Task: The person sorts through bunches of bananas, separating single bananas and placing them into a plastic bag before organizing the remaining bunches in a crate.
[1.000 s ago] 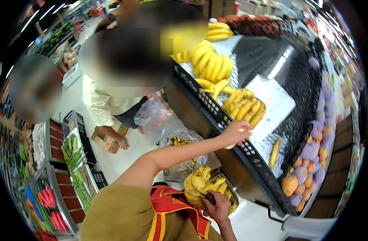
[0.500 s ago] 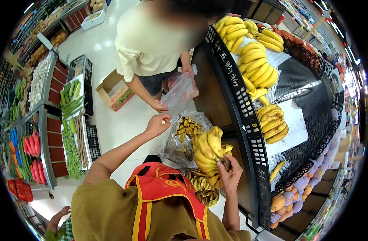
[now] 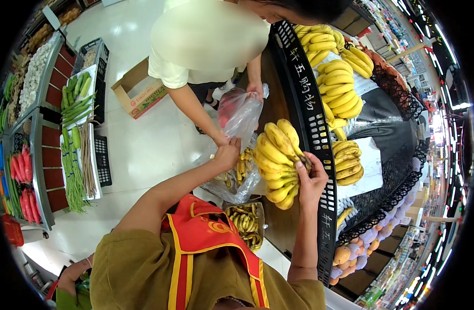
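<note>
A big bunch of yellow bananas (image 3: 276,163) hangs from my right hand (image 3: 312,176), whose fingers are closed round its stem end, beside the display's black rim. My left hand (image 3: 227,155) reaches forward with its fingers closed on the edge of a clear plastic bag (image 3: 242,120). Across from me, a person in a pale shirt holds the same bag with both hands; something reddish shows inside it. Below my hands, a plastic-lined container (image 3: 236,178) holds loose bananas, partly hidden by my left forearm. Nearer my red apron stands a box of browner bananas (image 3: 246,223).
On the right, a display with a black perforated rim (image 3: 319,139) bears banana bunches (image 3: 336,85) and wrapped round fruit (image 3: 358,250). An open cardboard box (image 3: 139,93) lies on the floor. Vegetable stands (image 3: 40,124) line the left side. Another person's arm shows at lower left.
My left hand has moved forward and right onto the plastic bag. My right hand has raised the banana bunch and moved it right, toward the display rim. The view has shifted too.
</note>
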`<state>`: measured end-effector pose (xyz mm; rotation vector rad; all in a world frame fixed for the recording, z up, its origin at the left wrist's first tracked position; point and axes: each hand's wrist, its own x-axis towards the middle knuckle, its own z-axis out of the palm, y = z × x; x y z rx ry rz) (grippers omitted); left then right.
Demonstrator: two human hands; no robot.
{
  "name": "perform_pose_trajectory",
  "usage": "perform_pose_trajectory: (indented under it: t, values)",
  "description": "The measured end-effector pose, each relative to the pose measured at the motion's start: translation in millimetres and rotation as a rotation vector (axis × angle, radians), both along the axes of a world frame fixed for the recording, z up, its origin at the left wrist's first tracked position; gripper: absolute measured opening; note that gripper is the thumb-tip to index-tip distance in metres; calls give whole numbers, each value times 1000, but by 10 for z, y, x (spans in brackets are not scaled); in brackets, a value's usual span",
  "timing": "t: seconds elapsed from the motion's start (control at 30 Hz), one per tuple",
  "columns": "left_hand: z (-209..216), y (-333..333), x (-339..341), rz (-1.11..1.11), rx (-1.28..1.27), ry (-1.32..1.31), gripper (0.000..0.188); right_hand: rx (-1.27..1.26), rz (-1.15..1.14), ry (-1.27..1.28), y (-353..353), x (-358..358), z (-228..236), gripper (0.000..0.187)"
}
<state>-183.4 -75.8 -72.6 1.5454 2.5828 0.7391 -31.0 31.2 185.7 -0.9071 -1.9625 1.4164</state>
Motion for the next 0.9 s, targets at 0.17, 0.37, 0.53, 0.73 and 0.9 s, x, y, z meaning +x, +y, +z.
perform_pose_trajectory:
  t: [0.17,0.37,0.53,0.73,0.9]
  values:
    - [160,18,268,-98,-378,-153,39,14,-1,23,56,-244,-67,30]
    - [-69,-226,537,-192,-279,-222,35,-84,-70,43,24,-483,-256,27]
    - [42,-338,626,-217,-377,-400,34,-287,-127,104,48,-574,-548,26]
    - [-112,-411,662,-296,-396,-387,41,-460,-183,121,116,-612,-934,23]
    - [-240,-595,712,-320,-311,-322,41,-531,-200,95,159,-602,-1146,21]
